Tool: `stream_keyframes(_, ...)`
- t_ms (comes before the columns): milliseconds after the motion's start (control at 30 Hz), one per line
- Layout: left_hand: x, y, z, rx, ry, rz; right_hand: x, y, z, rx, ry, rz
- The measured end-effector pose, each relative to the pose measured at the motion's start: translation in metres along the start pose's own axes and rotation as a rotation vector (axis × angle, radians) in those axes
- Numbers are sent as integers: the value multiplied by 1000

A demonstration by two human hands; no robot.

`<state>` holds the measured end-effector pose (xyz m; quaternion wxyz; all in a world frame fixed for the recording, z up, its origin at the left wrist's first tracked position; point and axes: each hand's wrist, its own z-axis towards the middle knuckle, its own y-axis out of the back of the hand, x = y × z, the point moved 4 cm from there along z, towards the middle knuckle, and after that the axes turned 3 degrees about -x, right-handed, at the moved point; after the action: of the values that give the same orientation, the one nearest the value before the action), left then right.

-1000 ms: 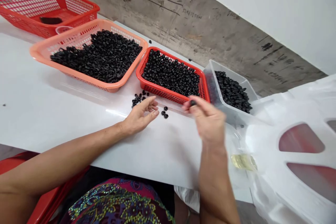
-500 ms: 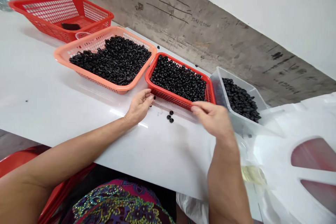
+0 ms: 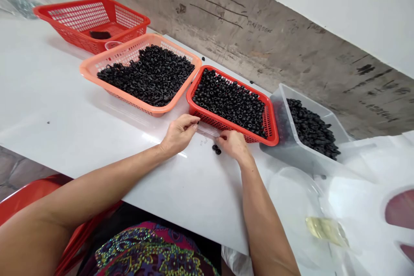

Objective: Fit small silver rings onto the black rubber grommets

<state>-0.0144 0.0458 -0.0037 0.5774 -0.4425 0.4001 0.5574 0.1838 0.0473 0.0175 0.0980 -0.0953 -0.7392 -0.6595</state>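
Two small black rubber rings [image 3: 216, 149] lie on the white table [image 3: 80, 108], just beside the fingertips of my right hand [image 3: 233, 144]. That hand rests at the front of a red mesh basket [image 3: 236, 81] heaped with black rings. My left hand [image 3: 179, 134] lies to its left, with curled fingers close together at the basket's front corner. Whether either hand holds a ring is hidden. A clear plastic strip [image 3: 207, 130] lies under my fingertips. Left of the red basket is a salmon-orange basket [image 3: 113, 49] full of similar black pieces.
A clear plastic tub [image 3: 307, 103] of black pieces stands at the right, on white plastic sheeting [image 3: 365, 189]. A red basket [image 3: 93, 21] holding a dark item stands far left, with a small clear cup [image 3: 113, 45]. A concrete wall [image 3: 258, 43] backs the table.
My right hand has come down from above the basket to the table beside the rings. My left hand has shifted right along the basket, and the loose rings near it no longer show.
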Motion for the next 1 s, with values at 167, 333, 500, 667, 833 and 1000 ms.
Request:
stream_keyframes(167, -8, -10, -6, 236, -81, -56, 20, -1, -11, 106, 42, 815)
stream_keyframes(333, -19, -14, -8, 372, -29, -152, 45, -6, -19, 152, 46, 1217)
stream_keyframes(500, -12, -6, 0, 223, 220, -292, 39, -6, -17, -21, 130, 926)
stream_keyframes(667, -6, 7, 11, -26, 376, -444, 43, -8, -21, -243, 454, 139)
stream_keyframes(833, -5, 9, 14, -102, 459, -523, 50, -16, -25, -203, 545, -130)
stream_keyframes(1000, -5, 7, 11, -94, 460, -549, 50, -16, -27, -128, 581, -176)
